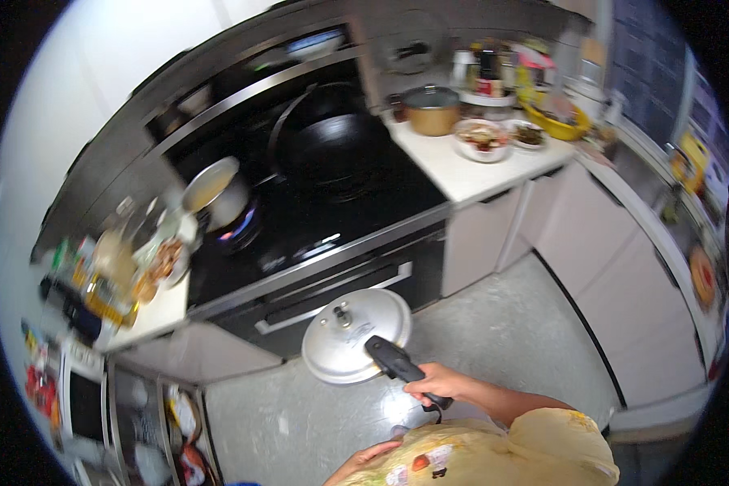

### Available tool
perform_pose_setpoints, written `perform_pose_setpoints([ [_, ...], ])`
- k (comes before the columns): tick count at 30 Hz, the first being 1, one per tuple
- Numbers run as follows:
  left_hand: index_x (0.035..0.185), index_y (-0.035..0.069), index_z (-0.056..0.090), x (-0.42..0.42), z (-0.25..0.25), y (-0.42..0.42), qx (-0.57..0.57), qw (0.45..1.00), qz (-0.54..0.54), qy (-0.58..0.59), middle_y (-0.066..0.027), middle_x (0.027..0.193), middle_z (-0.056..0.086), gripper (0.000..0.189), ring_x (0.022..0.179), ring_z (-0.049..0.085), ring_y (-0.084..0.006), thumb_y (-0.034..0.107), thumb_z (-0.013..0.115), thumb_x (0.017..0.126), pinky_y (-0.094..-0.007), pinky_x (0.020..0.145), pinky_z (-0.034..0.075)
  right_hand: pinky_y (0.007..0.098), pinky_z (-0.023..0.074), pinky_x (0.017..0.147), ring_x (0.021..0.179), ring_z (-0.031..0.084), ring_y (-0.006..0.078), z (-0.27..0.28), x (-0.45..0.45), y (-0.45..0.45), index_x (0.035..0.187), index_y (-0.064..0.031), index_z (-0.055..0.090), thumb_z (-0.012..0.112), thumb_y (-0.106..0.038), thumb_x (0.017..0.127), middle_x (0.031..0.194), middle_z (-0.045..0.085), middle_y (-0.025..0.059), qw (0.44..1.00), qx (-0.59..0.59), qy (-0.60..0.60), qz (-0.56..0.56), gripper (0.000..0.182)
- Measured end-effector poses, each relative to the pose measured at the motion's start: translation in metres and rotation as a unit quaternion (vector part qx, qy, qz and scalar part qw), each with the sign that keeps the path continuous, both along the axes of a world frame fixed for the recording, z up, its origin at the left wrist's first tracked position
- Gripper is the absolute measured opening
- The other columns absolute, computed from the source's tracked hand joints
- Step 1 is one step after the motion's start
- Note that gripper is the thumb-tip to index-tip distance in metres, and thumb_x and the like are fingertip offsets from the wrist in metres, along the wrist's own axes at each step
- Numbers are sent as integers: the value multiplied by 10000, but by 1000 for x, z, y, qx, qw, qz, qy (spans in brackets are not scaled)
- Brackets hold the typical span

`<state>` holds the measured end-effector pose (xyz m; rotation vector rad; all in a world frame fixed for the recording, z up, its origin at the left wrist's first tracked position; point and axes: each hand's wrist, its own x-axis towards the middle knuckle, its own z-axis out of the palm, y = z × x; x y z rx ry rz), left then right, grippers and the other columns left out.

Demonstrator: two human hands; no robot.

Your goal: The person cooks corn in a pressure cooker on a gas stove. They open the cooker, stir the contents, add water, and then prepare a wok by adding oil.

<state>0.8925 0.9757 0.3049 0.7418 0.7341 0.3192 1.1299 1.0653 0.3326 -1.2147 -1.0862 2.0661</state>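
My right hand (434, 384) grips the black handle of a silver pressure cooker lid (357, 334). The lid hangs over the floor in front of the stove, its top with the pressure valve facing up. My left hand (373, 455) is low in the picture against my pale yellow apron (498, 452); its fingers are partly hidden there. On the left burner, over a visible flame, stands an uncovered metal pot (222, 197) with yellowish contents and a dark handle. A large black wok (328, 140) sits on the other burner.
The right counter holds a lidded tan pot (431, 112), a bowl of chopped food (483, 140), a smaller dish (528, 135) and a yellow basket (562, 118). Left of the stove are a plate of food (169, 261) and an oil bottle (110, 301). An oven handle (334, 304) juts out below the cooktop.
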Motion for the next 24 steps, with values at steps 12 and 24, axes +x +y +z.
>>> perform_pose_setpoints([
  [12,1057,36,463,-105,-78,110,149,983,-80,68,-1,744,493,262,672,468,-87,116,452,807,-226,628,396,212,361,402,421,435,64,51,-110,-67,658,-54,438,538,-162,738,551,466,-4,947,45,-114,-298,167],
  [24,1007,13,472,-128,-203,363,296,877,-378,-7,-17,715,508,288,642,449,-77,52,542,730,-217,563,396,245,383,401,420,456,94,25,-223,-25,623,-48,465,566,-176,703,535,476,16,735,80,-182,-649,182],
])
